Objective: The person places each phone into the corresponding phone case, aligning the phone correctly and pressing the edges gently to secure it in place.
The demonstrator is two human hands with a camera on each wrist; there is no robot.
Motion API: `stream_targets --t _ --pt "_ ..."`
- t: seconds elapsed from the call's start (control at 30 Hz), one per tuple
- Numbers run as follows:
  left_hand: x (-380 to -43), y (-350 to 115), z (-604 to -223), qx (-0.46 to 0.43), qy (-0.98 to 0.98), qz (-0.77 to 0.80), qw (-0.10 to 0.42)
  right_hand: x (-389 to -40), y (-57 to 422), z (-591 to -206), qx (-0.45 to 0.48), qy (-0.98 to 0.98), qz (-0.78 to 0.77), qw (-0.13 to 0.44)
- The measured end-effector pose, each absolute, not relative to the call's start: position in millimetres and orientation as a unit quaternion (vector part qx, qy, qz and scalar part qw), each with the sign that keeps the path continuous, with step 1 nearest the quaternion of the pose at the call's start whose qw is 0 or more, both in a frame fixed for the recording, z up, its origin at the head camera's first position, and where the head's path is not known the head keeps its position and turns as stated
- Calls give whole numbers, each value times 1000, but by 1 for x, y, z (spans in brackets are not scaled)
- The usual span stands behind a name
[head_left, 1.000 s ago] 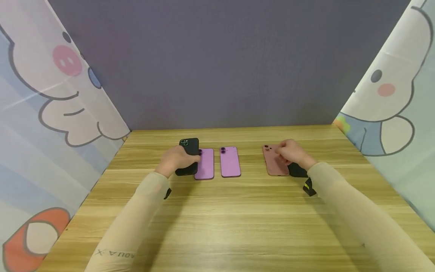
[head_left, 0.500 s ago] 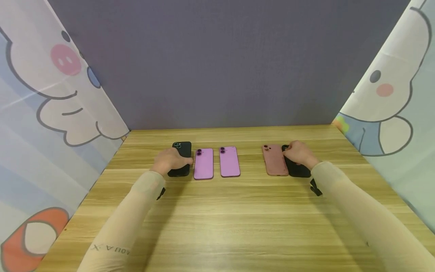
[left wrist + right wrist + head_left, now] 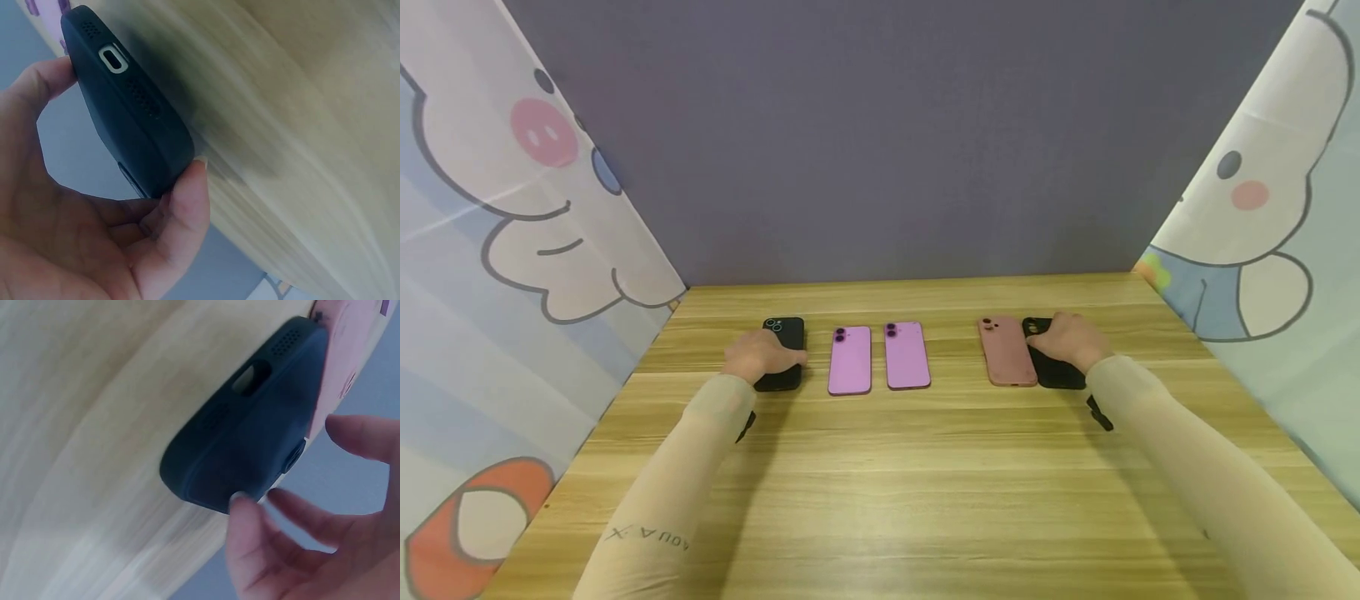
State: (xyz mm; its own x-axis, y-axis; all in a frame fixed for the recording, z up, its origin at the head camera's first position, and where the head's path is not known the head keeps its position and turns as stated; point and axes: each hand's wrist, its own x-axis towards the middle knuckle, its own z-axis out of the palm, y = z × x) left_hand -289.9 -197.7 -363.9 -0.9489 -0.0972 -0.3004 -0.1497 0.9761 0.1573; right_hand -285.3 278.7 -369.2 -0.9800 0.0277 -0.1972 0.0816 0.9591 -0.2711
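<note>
At 10 o'clock on the tabletop (image 3: 880, 483), head view: left black phone case (image 3: 792, 337), back upward, camera rings at its 12 o'clock end.
Left grip (image 3: 758, 354): closed to the width of the left black phone case, thumb on one long edge and fingers on the other; the case sits at 3 o'clock from this hand, partly beneath it. Whether it lies fully flat cannot be told.
At 2 o'clock: right black phone case (image 3: 1060, 377), lying on the tabletop.
Right grip (image 3: 1069, 342): thumb and fingers parted, gripping nothing; the right case is at 8 o'clock, partly beneath. Fingertip contact is unclear.
Right case's 9 o'clock neighbour: salmon phone-shaped item (image 3: 1009, 353), touching or nearly so.
Around 12 o'clock: left violet phone (image 3: 849, 362) and right violet phone (image 3: 907, 357), side by side, slightly apart.
</note>
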Motion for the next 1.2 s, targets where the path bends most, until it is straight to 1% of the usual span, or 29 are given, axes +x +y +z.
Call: stream_targets --t 0.13,0.27,0.43,0.63,0.83,1.2 --pt "-291 -199 -366 -64 983 79 150 -286 280 -372 61 984 -112 121" --pt "-291 -200 -367 -60 985 63 147 -288 280 -372 76 983 -101 136" --pt "-288 -203 -368 -51 986 51 148 -287 283 -368 72 980 -104 155" --pt "-289 -207 -368 -44 984 53 162 -286 288 -364 56 979 -91 175" --pt "-291 -210 -370 -39 981 56 180 -287 289 -362 46 978 -87 182" --pt "-292 -215 -371 -27 979 61 191 -288 292 -361 33 978 -107 178"
